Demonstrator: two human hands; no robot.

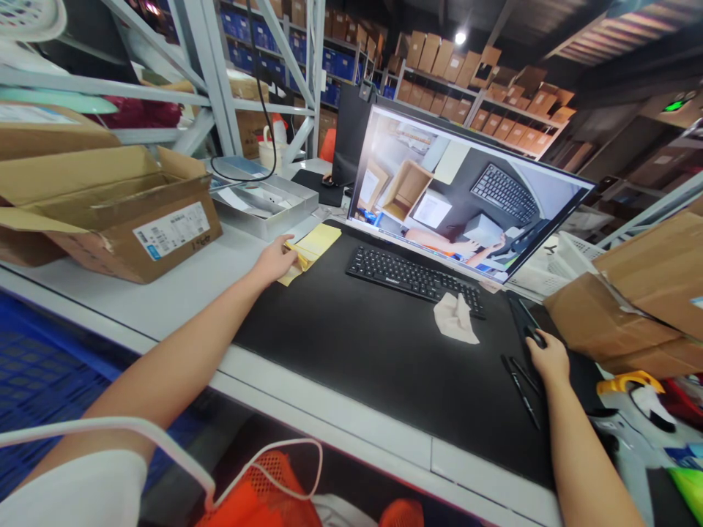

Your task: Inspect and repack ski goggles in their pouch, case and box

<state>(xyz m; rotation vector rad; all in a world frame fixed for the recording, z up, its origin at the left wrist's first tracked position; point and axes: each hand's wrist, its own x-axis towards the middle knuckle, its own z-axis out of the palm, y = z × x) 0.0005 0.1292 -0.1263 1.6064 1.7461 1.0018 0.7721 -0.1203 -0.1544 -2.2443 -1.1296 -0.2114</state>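
My left hand [276, 261] is at the left edge of the black desk mat [329, 329], its fingers closed on the near end of a stack of yellow paper slips [320, 241]. One lower corner of the paper looks bent. On the right, my right hand [552, 360] rests over a black computer mouse [536, 337], fingers curled round it. Between the hands lie a black keyboard [392, 274] and a crumpled white tissue [455, 319] touching the keyboard's near edge. Two dark pens [521, 391] lie just left of my right wrist.
Behind the keyboard stands a monitor [461, 190] with an overhead picture on its screen. An open cardboard box [110, 219] and a grey tray [266, 208] are at left. Stacked cartons [620, 315] and a yellow tape dispenser [629, 382] crowd the right. A white cable [165, 439] crosses below.
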